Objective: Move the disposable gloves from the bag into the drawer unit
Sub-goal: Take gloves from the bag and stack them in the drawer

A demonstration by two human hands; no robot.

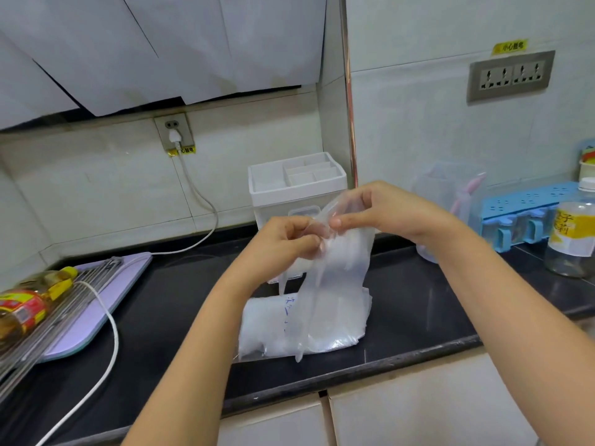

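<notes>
One glove [338, 278] is held up above the bag [267, 326], its top edge pinched by the left grip [286, 243] and the right grip [383, 210]. The bag is laid on the surface [177, 300], before the drawer unit [273, 204].

Clear disposable gloves [338, 272] are held up, draped down onto the flat-lying plastic bag [264, 329]; the white drawer unit [296, 188] is set just behind.
</notes>
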